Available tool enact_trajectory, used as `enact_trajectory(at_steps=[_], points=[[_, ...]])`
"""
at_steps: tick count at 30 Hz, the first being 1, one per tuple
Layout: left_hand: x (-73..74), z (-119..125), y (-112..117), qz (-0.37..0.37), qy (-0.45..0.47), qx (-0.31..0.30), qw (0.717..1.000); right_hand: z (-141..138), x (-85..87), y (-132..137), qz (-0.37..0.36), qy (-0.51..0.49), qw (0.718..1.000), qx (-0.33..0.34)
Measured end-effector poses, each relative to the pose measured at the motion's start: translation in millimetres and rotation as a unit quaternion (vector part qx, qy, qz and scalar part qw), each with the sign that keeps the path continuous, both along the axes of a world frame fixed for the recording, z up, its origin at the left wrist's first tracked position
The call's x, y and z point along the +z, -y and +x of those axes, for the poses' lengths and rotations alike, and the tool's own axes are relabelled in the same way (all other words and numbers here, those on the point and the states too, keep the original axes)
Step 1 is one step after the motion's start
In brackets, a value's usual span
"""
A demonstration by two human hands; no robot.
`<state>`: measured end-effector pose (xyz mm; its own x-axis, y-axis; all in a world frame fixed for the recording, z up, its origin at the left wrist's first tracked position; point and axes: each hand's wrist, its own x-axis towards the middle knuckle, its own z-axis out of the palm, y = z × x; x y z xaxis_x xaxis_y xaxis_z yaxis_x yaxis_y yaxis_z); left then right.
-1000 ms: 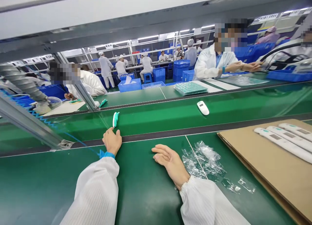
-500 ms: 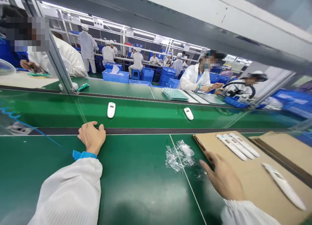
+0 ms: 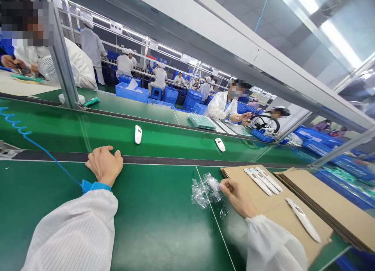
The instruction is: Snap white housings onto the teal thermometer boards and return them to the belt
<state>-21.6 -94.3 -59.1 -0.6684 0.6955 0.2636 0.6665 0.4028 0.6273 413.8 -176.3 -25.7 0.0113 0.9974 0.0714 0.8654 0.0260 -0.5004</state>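
Clear plastic film (image 3: 200, 193), just beside the right hand's grip (image 3: 238, 196) — pinched closed, any hold unclear

Far bench, left: metal post (image 3: 62, 69), white fan (image 3: 46, 69) partly hidden behind it; slim teal-green object (image 3: 92, 101) lying near post foot. Farther right, flat teal stack (image 3: 202, 121) on same bench. Beyond: blue bin (image 3: 129, 94) with white sheets inside; blue stool (image 3: 156, 92) under seated worker (image 3: 159, 76) in white. Overhead, upper right: lit ceiling lamp (image 3: 341, 42).
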Motion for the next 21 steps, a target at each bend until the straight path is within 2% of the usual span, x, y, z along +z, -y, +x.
enact_trajectory(at_steps=[3, 6, 10, 15, 18, 21], points=[[-0.1, -0.2, 0.1, 0.000, 0.001, 0.001, 1.000, -9.2, -7.2, -23.5, -0.027, 0.047, 0.998, -0.017], [0.8, 0.6, 0.5, 0.002, 0.004, -0.001, 1.000, -8.3, -1.2, -27.8, -0.040, 0.090, 0.995, -0.027], [2.2, 1.9, 0.2, 0.000, 0.006, -0.003, 1.000, 1.9, 13.7, 0.0, -0.038, 0.132, 0.990, -0.027], [1.5, 1.9, -0.9, -0.008, 0.005, 0.000, 1.000, -0.1, 5.6, 44.5, -0.083, 0.164, 0.983, 0.012], [1.0, 2.0, -0.6, -0.007, 0.004, 0.000, 1.000, -10.6, 2.0, 46.3, -0.073, 0.100, 0.992, 0.037], [1.7, 2.2, 0.4, -0.006, 0.005, -0.003, 1.000, -26.5, 3.3, 27.3, -0.046, 0.057, 0.997, 0.041]])
